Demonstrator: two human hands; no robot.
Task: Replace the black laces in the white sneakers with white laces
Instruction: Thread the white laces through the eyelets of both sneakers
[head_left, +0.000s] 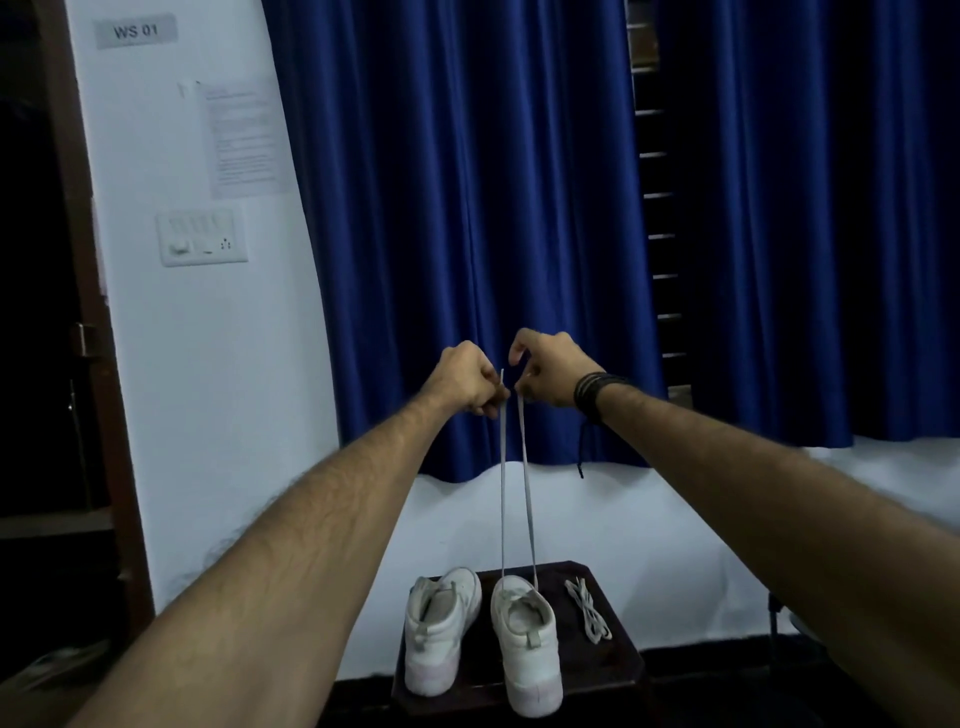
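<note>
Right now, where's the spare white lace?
In the head view, the spare lace lies bundled on the dark table, at its right side, just right of the right sneaker and apart from it.

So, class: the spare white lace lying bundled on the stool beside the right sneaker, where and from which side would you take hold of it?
Probably pinch the spare lace at its gathered middle, coming from above. It lies flat on the dark stool, folded into a narrow bundle, so a mid pinch should lift all loops together. The right side is open; the right sneaker stands close on its left.
</note>
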